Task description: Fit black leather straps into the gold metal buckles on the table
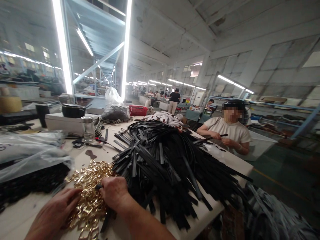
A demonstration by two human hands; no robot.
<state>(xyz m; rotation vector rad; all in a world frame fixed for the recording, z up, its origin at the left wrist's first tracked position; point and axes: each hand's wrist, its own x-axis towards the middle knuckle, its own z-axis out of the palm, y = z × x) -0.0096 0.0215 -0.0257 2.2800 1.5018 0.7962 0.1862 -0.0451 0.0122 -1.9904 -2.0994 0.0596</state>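
A heap of shiny gold metal buckles [91, 200] lies on the pale table between my hands. At its left edge is my left hand [56, 211], fingers bent together with the tips among the buckles; whatever they pinch is hidden. My right hand [115, 193] is closed over the heap's right side, and a dark strap end [98, 186] sticks out from its fingers. Close by on the right, a large pile of flat black straps [160, 160] spreads across the table, some hanging over the edge.
A clear plastic bag [32, 156] with black contents sits on the left. Behind the buckles stand a glass jar [88, 129], a white box [61, 126] and a black case [73, 110]. Across the table corner, a co-worker [231, 128] holds a black strap.
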